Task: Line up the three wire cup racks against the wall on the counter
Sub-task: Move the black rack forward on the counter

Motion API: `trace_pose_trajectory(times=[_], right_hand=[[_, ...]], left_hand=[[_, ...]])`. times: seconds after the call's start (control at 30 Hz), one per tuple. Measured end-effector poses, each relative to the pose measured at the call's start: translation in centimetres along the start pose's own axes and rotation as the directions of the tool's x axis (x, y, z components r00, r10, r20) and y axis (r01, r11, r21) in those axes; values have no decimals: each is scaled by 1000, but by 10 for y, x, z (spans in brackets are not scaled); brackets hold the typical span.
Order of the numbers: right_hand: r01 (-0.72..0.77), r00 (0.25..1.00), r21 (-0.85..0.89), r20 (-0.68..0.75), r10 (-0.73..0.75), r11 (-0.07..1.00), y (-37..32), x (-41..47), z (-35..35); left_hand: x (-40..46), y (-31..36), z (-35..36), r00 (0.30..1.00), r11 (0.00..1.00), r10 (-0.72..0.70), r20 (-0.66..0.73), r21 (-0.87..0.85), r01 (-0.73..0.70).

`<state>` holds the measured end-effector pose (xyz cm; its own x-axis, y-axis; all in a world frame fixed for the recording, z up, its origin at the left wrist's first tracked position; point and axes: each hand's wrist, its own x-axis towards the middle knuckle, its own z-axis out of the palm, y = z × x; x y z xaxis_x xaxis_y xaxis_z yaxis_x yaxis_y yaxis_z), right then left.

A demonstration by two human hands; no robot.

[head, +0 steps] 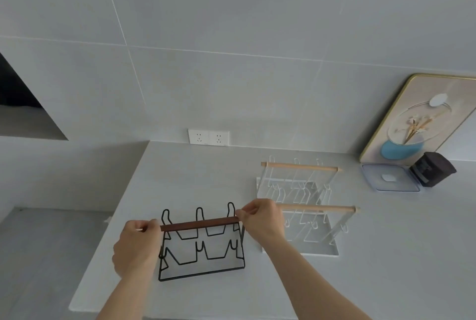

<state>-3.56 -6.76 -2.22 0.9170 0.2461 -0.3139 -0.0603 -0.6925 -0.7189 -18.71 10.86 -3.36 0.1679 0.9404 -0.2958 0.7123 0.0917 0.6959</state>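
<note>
Evidently, left hand (137,245) and right hand (262,219) pinched opposite ends of the black wire cup rack's (202,247) dark wooden bar (199,225), lying left-right, well short of the wall (231,88).

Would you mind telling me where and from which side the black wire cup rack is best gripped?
Grip the black wire cup rack by its dark wooden top bar, pinching each end from the outer sides, as the left hand and right hand do. The bar is rigid and level; the thin bent hooks offer poorer hold.
</note>
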Motion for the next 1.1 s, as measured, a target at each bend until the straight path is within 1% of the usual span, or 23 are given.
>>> trace_pose_trajectory(times=[0.17, 0.37, 0.6, 0.7, 0.8, 0.93, 1.1], right_hand=[[-9, 1000, 9, 13, 9, 1000, 55, -18, -50], [-8, 998, 14, 61, 7, 1000, 106, -34, -90], [9, 990, 71, 143, -20, 997, 132, -46, -109], [34, 982, 63, 186, -45, 997, 133, -51, -112], [3, 967, 59, 253, -18, 998, 135, -57, -119], [-63, 963, 74, 267, 41, 995, 149, -59, -142], [-100, 982, 42, 167, 91, 994, 174, -49, -184]], left_hand=[[-63, -6, 20, 1000, 999, -1, 20, 47, 0], [-123, -8, 37, 1000, 996, -11, 27, 84, 9], [-157, -24, 41, 999, 996, -49, -16, 69, 50], [-164, -27, 35, 997, 998, -42, -61, 51, 45], [-170, -26, 28, 996, 998, -17, -93, 59, 22], [-184, -18, 37, 998, 995, 34, -56, 93, -29], [-211, -8, 72, 995, 989, 73, 65, 123, -80]])
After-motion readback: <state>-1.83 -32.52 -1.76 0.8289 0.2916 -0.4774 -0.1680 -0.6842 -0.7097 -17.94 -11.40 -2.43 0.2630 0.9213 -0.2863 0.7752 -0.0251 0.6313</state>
